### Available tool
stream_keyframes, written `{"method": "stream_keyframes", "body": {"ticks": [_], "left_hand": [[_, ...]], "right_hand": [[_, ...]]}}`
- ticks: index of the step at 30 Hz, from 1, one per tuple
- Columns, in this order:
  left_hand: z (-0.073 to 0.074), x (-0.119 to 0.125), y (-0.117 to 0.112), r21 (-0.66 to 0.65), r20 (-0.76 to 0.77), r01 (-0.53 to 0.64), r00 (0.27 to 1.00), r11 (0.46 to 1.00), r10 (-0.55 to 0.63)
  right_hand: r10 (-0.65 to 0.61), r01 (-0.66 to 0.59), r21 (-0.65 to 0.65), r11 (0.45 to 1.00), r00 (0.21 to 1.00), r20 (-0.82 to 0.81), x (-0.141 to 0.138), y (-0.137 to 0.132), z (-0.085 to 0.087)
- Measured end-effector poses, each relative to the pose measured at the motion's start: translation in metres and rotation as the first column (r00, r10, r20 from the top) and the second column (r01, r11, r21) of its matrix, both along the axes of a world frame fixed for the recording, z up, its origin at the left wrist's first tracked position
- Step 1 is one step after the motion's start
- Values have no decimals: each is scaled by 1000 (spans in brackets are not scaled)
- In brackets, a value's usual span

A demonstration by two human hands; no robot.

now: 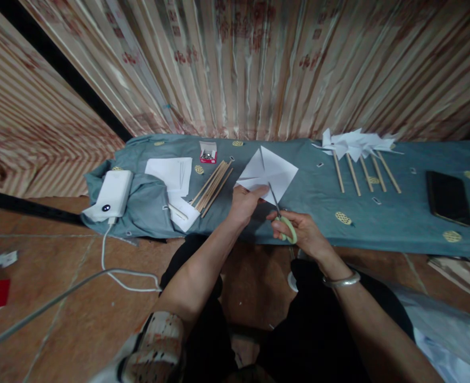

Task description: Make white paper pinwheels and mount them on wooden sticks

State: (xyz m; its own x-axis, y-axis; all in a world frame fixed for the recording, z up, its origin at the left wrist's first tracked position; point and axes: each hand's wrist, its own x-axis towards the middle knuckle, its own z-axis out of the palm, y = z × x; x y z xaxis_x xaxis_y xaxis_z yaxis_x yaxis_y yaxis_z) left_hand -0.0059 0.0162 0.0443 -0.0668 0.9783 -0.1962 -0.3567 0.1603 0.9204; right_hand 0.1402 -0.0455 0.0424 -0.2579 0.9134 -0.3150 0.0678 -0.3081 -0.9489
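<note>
My left hand (248,203) grips the near left corner of a white paper square (280,166), thumb on top. Cuts or creases run inward from the sheet's corners. In my right hand (299,230) is a pair of scissors (288,230) with light green handles, the fingers through the loops. The blades lie at the near edge of the paper and point toward its middle. To the left of my left hand lies a bundle of thin wooden sticks (213,187). A small red and white box (208,152) holding little metal pieces stands behind them.
White paper sheets (171,173) lie on the green cloth (315,199) at left, near a white power bank (114,192) with a cable. Several paper pinwheels (357,144) on sticks lie at right, beside a black phone (449,197). A pleated curtain (251,69) hangs behind.
</note>
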Motion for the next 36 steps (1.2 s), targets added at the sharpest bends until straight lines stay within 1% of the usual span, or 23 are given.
{"method": "stream_keyframes", "body": {"ticks": [5,9,16,29,36], "left_hand": [[1,0,-1,0,5,8,1000,1000,-8],[1,0,-2,22,9,15,1000,1000,-15],[0,0,-2,1,-14,19,1000,1000,-19],[1,0,-3,6,-19,29,999,1000,-29],[0,0,-3,0,-16,26,1000,1000,-26]], "right_hand": [[-17,16,-23,1000,1000,-13,-1,0,1],[-21,21,-13,1000,1000,-5,-1,0,0],[-28,28,-22,999,1000,-9,-2,0,2],[-14,13,29,999,1000,23,0,0,0],[-37,37,-2,999,999,-1,-1,0,1]]}}
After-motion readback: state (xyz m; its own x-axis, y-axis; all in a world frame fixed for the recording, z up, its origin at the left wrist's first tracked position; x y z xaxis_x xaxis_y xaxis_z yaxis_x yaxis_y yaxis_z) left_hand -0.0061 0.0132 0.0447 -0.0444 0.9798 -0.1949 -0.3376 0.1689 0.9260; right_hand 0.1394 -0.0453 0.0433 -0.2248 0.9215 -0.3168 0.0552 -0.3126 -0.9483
